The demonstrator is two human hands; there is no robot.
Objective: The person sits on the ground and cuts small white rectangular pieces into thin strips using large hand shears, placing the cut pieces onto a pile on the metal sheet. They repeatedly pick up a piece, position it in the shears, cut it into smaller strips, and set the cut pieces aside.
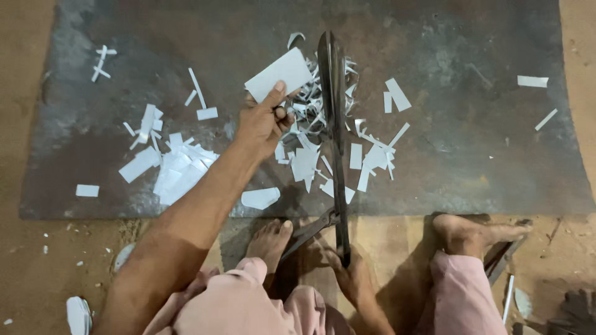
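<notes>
My left hand (264,121) is shut on a pale rectangular sheet-metal piece (279,74), holding it up just left of the blades of large dark shears (333,105). The shears stand on edge on a rusty steel plate (465,62), their blades pointing away from me. My right hand (351,276) grips the upper handle of the shears near my lap. The lower handle runs under my left foot (268,242). A tangle of thin metal offcuts (307,108) lies beside the blades.
Cut rectangular pieces form a pile (177,167) on the plate's left, with loose strips (379,152) to the right of the shears. My right foot (478,234) rests at the plate's front edge. Sandy ground surrounds the plate.
</notes>
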